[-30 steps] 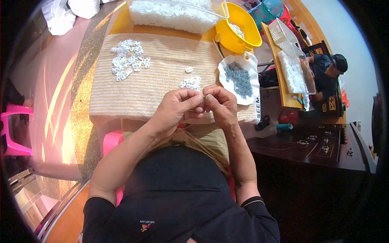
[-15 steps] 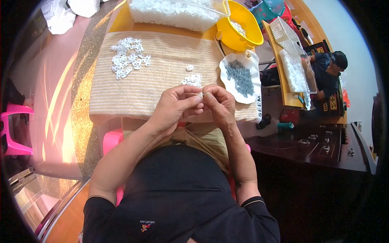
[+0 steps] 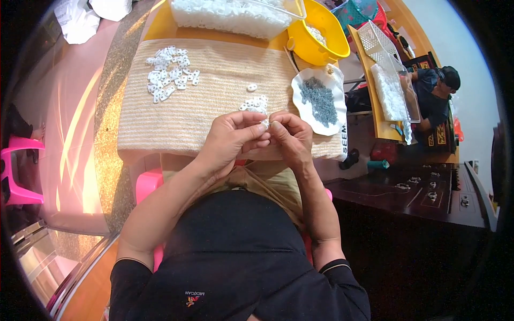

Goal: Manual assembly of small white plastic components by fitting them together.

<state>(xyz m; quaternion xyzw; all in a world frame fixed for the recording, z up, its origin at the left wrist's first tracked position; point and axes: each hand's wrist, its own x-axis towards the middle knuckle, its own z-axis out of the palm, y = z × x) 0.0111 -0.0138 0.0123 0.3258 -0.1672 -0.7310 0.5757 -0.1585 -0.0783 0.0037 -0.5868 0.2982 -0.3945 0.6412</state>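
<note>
My left hand (image 3: 231,137) pinches a small white plastic piece (image 3: 265,122) between thumb and fingertips, above the near part of the towel. Against it, the closed thumb and forefinger of my right hand (image 3: 294,138) meet the left fingertips; whatever they grip is too small and covered to name. Just beyond my fingers lies a small pile of white two-holed pieces (image 3: 256,102), with a single white oval piece (image 3: 252,87) farther out. To the right, a wavy-edged white dish (image 3: 297,108) holds many small dark grey screw-like parts (image 3: 319,100).
A striped beige towel (image 3: 214,69) covers the table. At its far left is a loose heap of white pieces (image 3: 170,75). Behind stand a clear bin (image 3: 235,27) of white parts and a yellow tub (image 3: 340,40). Another person (image 3: 436,96) sits at a side table on the right.
Both hands stay fingertip to fingertip in nearly the same spot. A little more of the white piece shows between them, and the whole view has shifted slightly.
</note>
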